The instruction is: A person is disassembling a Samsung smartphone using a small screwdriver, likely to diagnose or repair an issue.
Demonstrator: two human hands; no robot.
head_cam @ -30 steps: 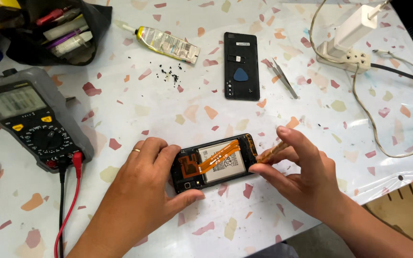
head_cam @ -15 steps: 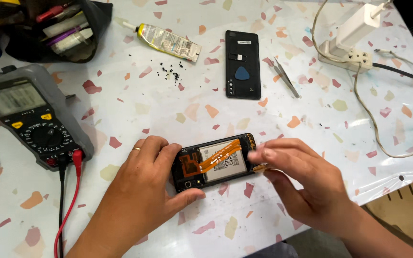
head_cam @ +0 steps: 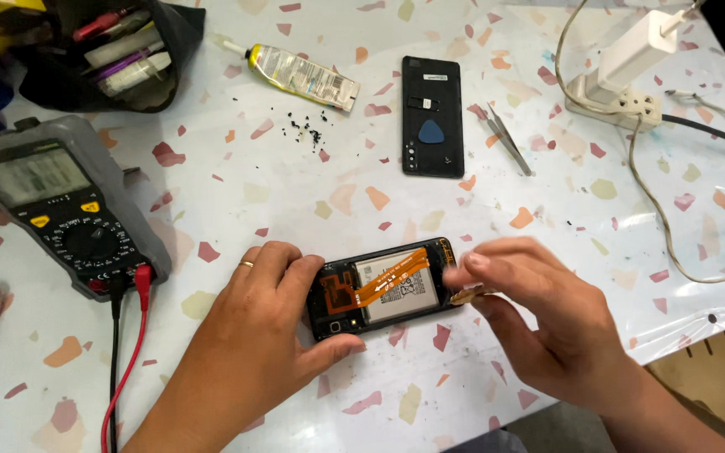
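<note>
An opened phone lies back-up on the speckled table, showing its battery and an orange flex cable. My left hand grips its left end, thumb under the near edge. My right hand hovers at the phone's right end and pinches a small orange-brown tool between thumb and fingers; its tip is by the phone's right edge.
A black back cover with a blue pick lies further back, with tweezers to its right. A glue tube and tiny black screws lie at the back. A multimeter with red and black leads is left; power strip back right.
My right hand has drawn in from the phone's upper right corner to its right end, with the tool now low beside the edge. The left hand and phone have stayed put.
</note>
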